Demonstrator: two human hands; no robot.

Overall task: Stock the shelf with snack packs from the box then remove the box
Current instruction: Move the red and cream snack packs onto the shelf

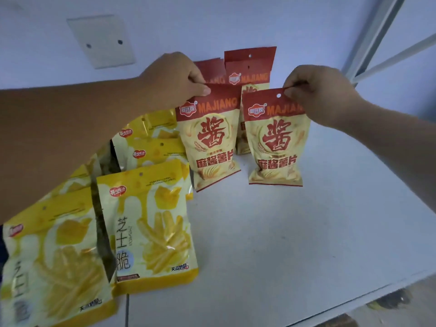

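Observation:
Two red-and-cream Majiang snack packs stand upright on the white shelf (pixel 295 232). My left hand (pixel 174 79) pinches the top edge of the left pack (pixel 210 142). The top edge of the right pack (pixel 276 142) is pinched by my right hand (pixel 323 95). Behind them, more red packs (pixel 250 67) stand against the back wall. To the left, several yellow cheese-stick packs (pixel 151 223) stand in rows toward the shelf's front. The box is out of view.
A white cover plate (pixel 101 41) is fixed to the wall at the back left. A grey shelf upright (pixel 368 41) rises at the right. The shelf's front edge (pixel 354 296) runs along the lower right, with dark objects below it.

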